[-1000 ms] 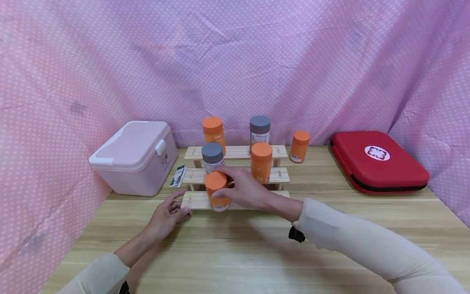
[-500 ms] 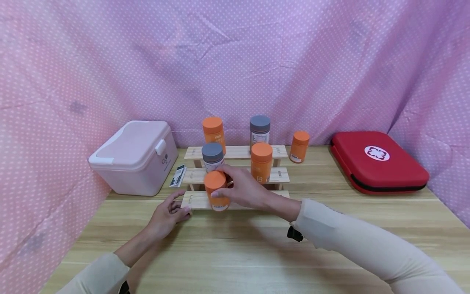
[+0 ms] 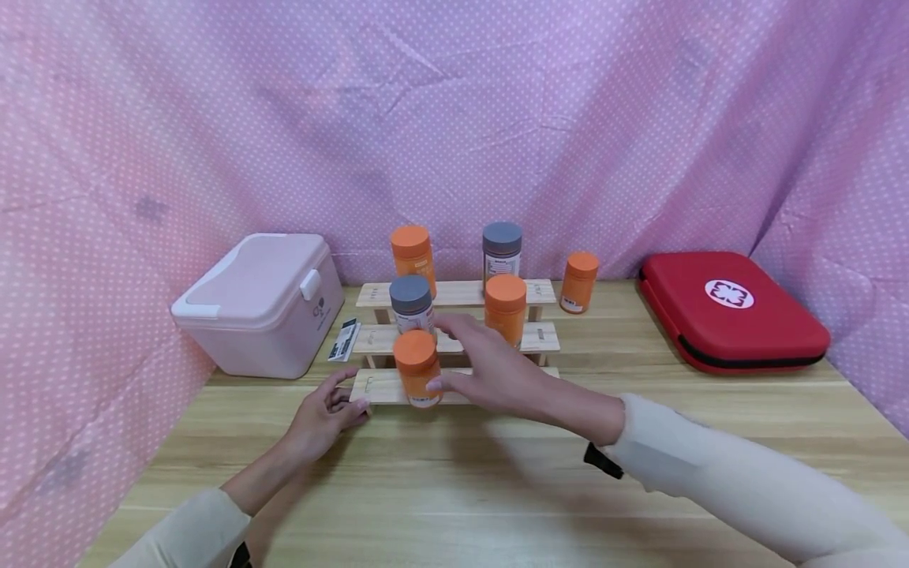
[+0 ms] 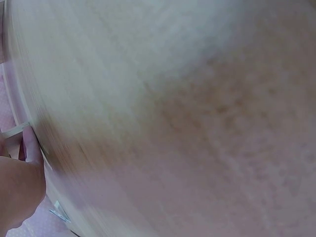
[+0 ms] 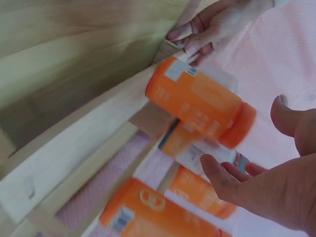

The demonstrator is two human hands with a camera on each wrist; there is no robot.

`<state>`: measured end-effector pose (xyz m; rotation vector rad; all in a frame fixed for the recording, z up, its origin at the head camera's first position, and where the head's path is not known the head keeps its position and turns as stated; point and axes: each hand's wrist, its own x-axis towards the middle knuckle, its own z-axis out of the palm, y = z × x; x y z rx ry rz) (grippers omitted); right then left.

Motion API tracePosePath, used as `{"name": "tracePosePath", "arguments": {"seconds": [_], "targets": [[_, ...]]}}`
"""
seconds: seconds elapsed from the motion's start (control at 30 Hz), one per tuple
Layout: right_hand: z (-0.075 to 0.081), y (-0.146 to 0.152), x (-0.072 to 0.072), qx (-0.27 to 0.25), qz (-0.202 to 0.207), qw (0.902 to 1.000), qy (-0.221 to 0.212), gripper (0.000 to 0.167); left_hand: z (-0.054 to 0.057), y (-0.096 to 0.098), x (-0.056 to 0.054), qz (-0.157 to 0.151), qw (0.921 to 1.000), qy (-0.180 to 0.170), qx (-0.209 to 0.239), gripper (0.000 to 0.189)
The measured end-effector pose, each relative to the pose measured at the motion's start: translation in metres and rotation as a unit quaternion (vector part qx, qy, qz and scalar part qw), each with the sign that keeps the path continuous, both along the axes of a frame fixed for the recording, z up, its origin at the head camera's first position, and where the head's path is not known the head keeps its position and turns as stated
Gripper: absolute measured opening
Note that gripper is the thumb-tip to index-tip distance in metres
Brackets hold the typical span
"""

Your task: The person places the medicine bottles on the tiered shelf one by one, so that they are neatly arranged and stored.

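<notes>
On the front step of a three-tier wooden rack (image 3: 383, 386) stands an orange pill bottle (image 3: 417, 369), upright towards the left end. Just to its right is my right hand (image 3: 497, 371), thumb and fingers spread. In the right wrist view there is a gap between that hand and the orange bottle (image 5: 190, 96). My left hand (image 3: 318, 422) holds the left end of the front step between thumb and fingers. A grey-capped bottle (image 3: 411, 304) and another orange bottle (image 3: 506, 308) occupy the middle step. At the top are an orange bottle (image 3: 413, 256) and a grey-capped one (image 3: 502, 251).
A smaller orange bottle (image 3: 579, 282) stands on the table right of the rack. Further right lies a red zip case (image 3: 731, 315). To the left are a pale pink lidded box (image 3: 263, 308) and a flat printed packet (image 3: 344, 341). Pink dotted cloth (image 3: 454, 118) hangs behind.
My right hand has let go of the orange bottle on the front step and drawn back to the right, fingers spreading. The bottle stays there. My left hand has not moved.
</notes>
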<state>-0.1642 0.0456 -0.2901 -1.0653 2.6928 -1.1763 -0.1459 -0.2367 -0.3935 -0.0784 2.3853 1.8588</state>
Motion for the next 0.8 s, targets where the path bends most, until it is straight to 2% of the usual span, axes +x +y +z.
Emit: {"name": "tracePosePath", "arguments": {"seconds": [0.1,0.23,0.37,0.47,0.6,0.7,0.8], "targets": [[0.004,0.018,0.007,-0.011,0.007,0.9996,0.026,0.067,0.001,0.000,0.000,0.002,1.0000,-0.004,-0.002,0.060],[0.004,0.042,0.014,-0.056,0.026,0.9965,0.056,0.062,0.000,0.000,0.000,-0.001,1.0000,-0.001,0.000,0.060],[0.001,0.066,0.018,-0.085,0.028,0.9937,0.068,0.060,0.000,0.000,-0.001,-0.002,1.0000,-0.002,0.004,0.060],[-0.003,0.083,0.019,-0.081,0.004,0.9947,0.064,0.059,0.000,0.000,-0.001,-0.003,1.0000,-0.003,0.004,0.061],[-0.007,0.105,0.016,-0.059,-0.049,0.9960,0.046,0.059,0.000,0.000,-0.001,-0.001,1.0000,0.000,0.005,0.060],[-0.011,0.120,0.009,-0.057,-0.084,0.9942,0.035,0.058,-0.001,0.000,-0.001,0.001,1.0000,-0.002,0.005,0.060],[-0.014,0.130,-0.002,-0.066,-0.100,0.9924,0.027,0.056,-0.001,0.000,-0.001,-0.001,1.0000,0.000,0.005,0.060]]}}
